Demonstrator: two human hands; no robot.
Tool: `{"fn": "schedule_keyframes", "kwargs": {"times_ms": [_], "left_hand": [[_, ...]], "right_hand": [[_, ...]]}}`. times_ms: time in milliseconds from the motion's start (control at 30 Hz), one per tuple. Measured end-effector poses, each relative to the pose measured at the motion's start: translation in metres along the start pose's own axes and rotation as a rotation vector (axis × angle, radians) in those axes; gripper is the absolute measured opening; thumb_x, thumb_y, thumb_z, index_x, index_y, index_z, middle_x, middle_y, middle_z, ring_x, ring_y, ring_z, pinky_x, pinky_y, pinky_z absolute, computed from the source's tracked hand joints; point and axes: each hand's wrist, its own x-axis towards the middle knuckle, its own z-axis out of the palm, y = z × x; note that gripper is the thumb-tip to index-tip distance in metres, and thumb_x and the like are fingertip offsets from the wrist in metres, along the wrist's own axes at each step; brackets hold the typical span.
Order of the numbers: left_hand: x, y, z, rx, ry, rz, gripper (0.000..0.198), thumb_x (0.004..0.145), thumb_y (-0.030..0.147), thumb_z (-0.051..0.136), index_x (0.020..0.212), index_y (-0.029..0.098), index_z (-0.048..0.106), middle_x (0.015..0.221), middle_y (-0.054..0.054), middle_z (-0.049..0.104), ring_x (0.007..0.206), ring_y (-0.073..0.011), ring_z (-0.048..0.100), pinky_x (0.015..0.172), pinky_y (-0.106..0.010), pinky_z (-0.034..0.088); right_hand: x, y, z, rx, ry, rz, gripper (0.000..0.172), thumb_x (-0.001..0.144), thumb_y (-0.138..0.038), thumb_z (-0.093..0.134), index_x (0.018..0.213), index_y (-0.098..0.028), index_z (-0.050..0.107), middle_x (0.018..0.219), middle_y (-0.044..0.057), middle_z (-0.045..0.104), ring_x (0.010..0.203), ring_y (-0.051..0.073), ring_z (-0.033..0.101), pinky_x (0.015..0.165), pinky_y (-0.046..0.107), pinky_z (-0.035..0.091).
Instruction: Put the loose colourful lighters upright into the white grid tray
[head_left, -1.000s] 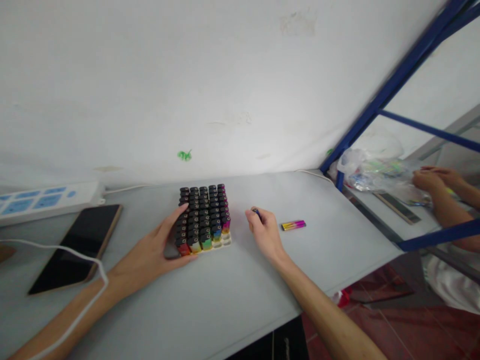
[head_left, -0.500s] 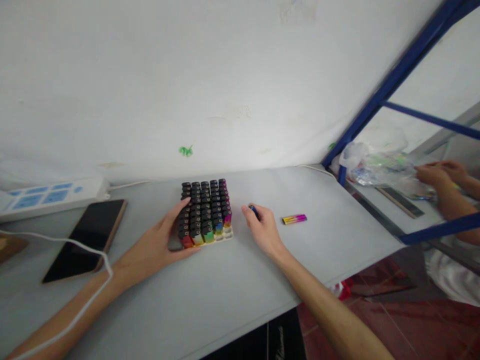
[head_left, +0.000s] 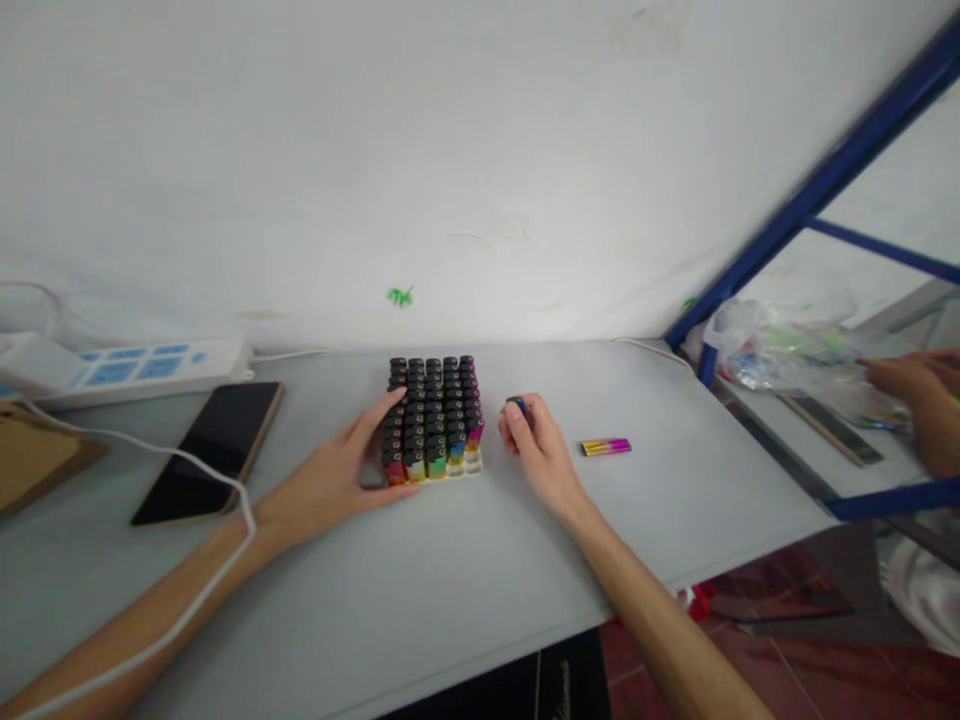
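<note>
Several lighters with black tops [head_left: 435, 410] stand upright in rows in a white tray [head_left: 465, 468], whose near right corner has bare slots. My left hand [head_left: 352, 460] grips the left side of this block, thumb at the near edge and fingers along the side. Just right of the tray, my right hand [head_left: 536, 440] is closed around a dark blue lighter [head_left: 516, 403], mostly hidden by the fingers. A yellow and magenta lighter [head_left: 606, 447] lies flat on the grey table to the right of my right hand.
A phone [head_left: 214, 450], a white power strip [head_left: 165, 368], a brown box [head_left: 41, 455] and a white cable [head_left: 172, 450] are at the left. Beyond the blue frame [head_left: 795, 225] at the right are plastic bags [head_left: 787, 350] and another person's hands [head_left: 919, 385].
The view has shifted, so the table's contents appear further right. My right hand has turned slightly, and the blue lighter's top now points more upright in its fingers. My left hand stays on the block.
</note>
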Motion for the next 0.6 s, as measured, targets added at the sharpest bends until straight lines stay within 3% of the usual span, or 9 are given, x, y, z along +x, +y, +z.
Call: {"fn": "schedule_keyframes", "kwargs": {"times_ms": [133, 200, 333, 433, 600], "left_hand": [[0.0, -0.003, 0.003, -0.034, 0.007, 0.017, 0.125, 0.087, 0.08, 0.084, 0.185, 0.038, 0.02, 0.189, -0.008, 0.039, 0.164, -0.045, 0.054, 0.138, -0.063, 0.043], [-0.001, -0.002, 0.003, -0.034, 0.005, 0.013, 0.124, 0.087, 0.077, 0.086, 0.185, 0.038, 0.021, 0.189, -0.007, 0.041, 0.165, -0.0442, 0.053, 0.139, -0.061, 0.042], [-0.001, 0.005, 0.002, -0.037, -0.009, 0.02, 0.117, 0.092, 0.066, 0.086, 0.184, 0.032, 0.023, 0.189, -0.01, 0.039, 0.168, -0.0408, 0.049, 0.141, -0.058, 0.039], [-0.001, 0.007, 0.001, -0.059, -0.028, 0.029, 0.117, 0.093, 0.062, 0.087, 0.184, 0.03, 0.021, 0.189, -0.013, 0.038, 0.17, -0.0381, 0.046, 0.142, -0.056, 0.038], [-0.002, 0.005, 0.002, -0.063, -0.024, 0.038, 0.118, 0.093, 0.062, 0.087, 0.185, 0.032, 0.019, 0.19, -0.013, 0.037, 0.171, -0.0377, 0.046, 0.143, -0.056, 0.037]], "right_hand": [[0.0, 0.0, -0.008, -0.038, 0.06, -0.137, 0.036, 0.11, -0.06, 0.066, 0.104, -0.025, 0.071, 0.107, 0.007, 0.068, 0.099, 0.022, 0.067, 0.085, 0.035, 0.057], [-0.001, -0.004, -0.012, -0.105, 0.053, -0.179, 0.036, 0.109, -0.057, 0.071, 0.094, -0.024, 0.073, 0.097, 0.005, 0.068, 0.093, 0.022, 0.066, 0.083, 0.034, 0.056], [-0.005, -0.013, -0.015, -0.128, -0.135, -0.149, 0.042, 0.112, -0.055, 0.067, 0.086, -0.022, 0.073, 0.072, 0.001, 0.066, 0.067, 0.018, 0.061, 0.066, 0.031, 0.049], [-0.009, -0.016, -0.013, -0.193, -0.236, -0.215, 0.035, 0.113, -0.05, 0.067, 0.098, -0.021, 0.08, 0.076, 0.002, 0.075, 0.068, 0.019, 0.069, 0.07, 0.031, 0.055], [-0.014, -0.012, -0.011, -0.33, -0.271, -0.35, 0.027, 0.117, -0.041, 0.063, 0.109, -0.022, 0.081, 0.084, 0.004, 0.082, 0.076, 0.022, 0.077, 0.078, 0.031, 0.061]]}}
